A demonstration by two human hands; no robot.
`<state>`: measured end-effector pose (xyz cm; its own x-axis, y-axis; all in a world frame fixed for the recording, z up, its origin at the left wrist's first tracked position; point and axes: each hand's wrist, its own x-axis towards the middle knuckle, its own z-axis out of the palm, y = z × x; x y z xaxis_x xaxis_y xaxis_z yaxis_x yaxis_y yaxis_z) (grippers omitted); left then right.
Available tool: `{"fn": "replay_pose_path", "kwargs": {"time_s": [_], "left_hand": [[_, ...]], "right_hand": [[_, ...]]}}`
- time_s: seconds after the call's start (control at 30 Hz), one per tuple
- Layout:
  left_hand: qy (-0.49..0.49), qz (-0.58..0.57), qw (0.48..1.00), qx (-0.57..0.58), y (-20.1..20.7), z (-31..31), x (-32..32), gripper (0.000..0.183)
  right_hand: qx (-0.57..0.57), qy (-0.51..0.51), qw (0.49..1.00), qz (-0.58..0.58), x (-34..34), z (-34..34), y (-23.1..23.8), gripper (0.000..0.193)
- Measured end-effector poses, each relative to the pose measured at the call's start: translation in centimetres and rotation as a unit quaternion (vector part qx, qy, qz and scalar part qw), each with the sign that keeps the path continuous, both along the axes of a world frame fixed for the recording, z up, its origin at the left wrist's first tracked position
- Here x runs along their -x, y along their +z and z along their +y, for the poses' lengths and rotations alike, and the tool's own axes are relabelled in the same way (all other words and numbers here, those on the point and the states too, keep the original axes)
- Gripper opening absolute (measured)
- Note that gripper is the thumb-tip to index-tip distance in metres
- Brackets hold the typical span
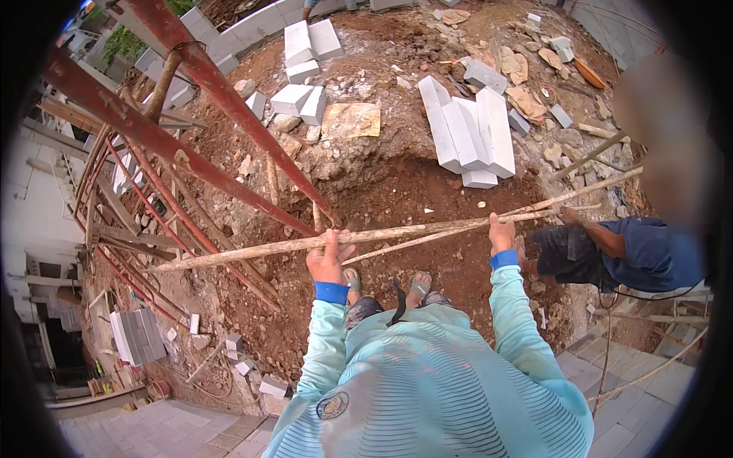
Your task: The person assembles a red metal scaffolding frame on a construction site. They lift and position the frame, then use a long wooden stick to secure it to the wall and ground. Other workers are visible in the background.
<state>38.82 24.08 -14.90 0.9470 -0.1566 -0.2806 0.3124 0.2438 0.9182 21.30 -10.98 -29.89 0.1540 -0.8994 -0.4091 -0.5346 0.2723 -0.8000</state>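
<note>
Left hand curled round long pole; right hand gripping it beside thinner pole.

Pale blocks (and bare soil) show a building site.

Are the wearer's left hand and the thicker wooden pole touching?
Touching. The head view shows the left hand gripping the thicker wooden pole, its thumb laid across the top with no gap visible.
</note>
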Motion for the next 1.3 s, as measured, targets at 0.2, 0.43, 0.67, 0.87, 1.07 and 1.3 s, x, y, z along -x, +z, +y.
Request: {"fn": "replay_pose_path", "kwargs": {"time_s": [0.2,0.43,0.67,0.87,1.07,1.3], "left_hand": [[-0.057,-0.18,0.98,-0.062,6.6,-3.3,1.4,0.034],[-0.108,-0.474,0.841,-0.237,16.1,-3.6,0.2,0.03],[0.374,-0.607,0.65,-0.264,21.8,0.2,-7.3,0.047],[0.338,-0.58,0.69,-0.271,21.3,0.8,-15.3,0.031],[0.353,-0.561,0.689,-0.295,21.2,0.6,-15.3,0.015],[0.358,-0.567,0.68,-0.297,21.5,0.1,-14.3,0.014]], "right_hand": [[0.341,0.471,0.797,-0.165,-5.2,10.0,19.4,0.063],[0.373,0.446,0.769,-0.266,-9.7,11.7,28.1,0.018],[0.43,0.395,0.768,-0.261,-10.8,8.9,31.5,0.02],[0.433,0.4,0.746,-0.31,-12.2,10.2,32.3,0.019],[0.449,0.39,0.744,-0.305,-10.7,8.6,33.9,0.017],[0.458,0.364,0.754,-0.298,-9.4,6.1,36.1,0.015]]}}
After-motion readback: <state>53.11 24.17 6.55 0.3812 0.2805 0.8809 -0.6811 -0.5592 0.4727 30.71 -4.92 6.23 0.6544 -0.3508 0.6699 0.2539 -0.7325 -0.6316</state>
